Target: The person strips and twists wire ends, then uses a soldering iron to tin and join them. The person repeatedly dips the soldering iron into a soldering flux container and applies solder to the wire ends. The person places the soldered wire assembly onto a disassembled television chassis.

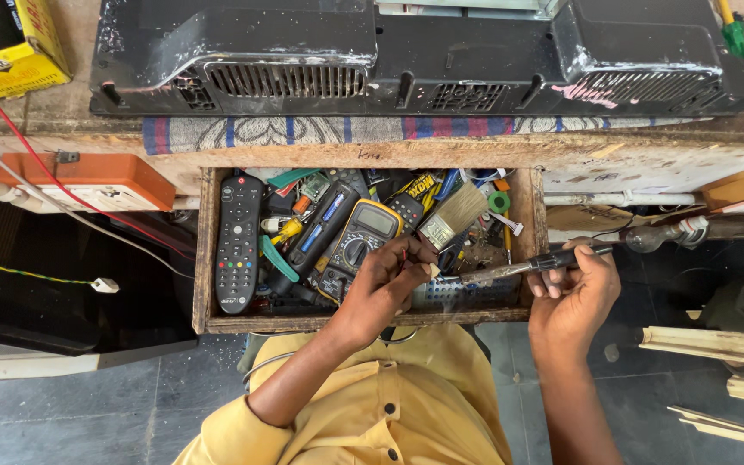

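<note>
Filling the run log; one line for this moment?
left hand: in drawer, by multimeter | right hand: holds dark-handled tool

Single head view, steeply downward, close over open drawer at workbench edge.

rough worn wood drawer, glossy plastic remote, bristly paintbrush, dull metal tool

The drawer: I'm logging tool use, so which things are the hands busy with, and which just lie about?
In hand:
left hand on the multimeter
right hand holding a black-handled tool

Lying about:
remote control
paintbrush
green tape roll
black casing on the bench
</note>
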